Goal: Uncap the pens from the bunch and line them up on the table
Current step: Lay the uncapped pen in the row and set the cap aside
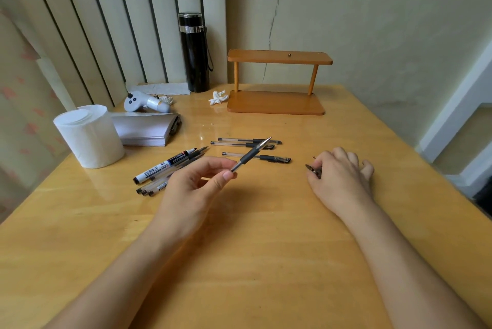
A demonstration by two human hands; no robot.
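Note:
My left hand (pixel 193 187) pinches an uncapped gel pen (pixel 251 153) by its black grip, tip pointing up and to the right above the table. My right hand (pixel 340 176) rests on the wooden table (pixel 253 248) to the right, fingers curled around a small dark pen cap (pixel 314 170). Beyond the held pen lie three capped clear pens (pixel 250 146), side by side with caps to the right. A loose bunch of pens and a white marker (pixel 165 168) lies to the left, partly hidden behind my left hand.
A white paper roll (pixel 89 136) and a notebook (pixel 146 128) sit at the left. Behind them are a white controller (pixel 146 102), a black flask (pixel 195 53), a crumpled tissue (pixel 218 98) and a small wooden shelf (pixel 277 81) against the wall.

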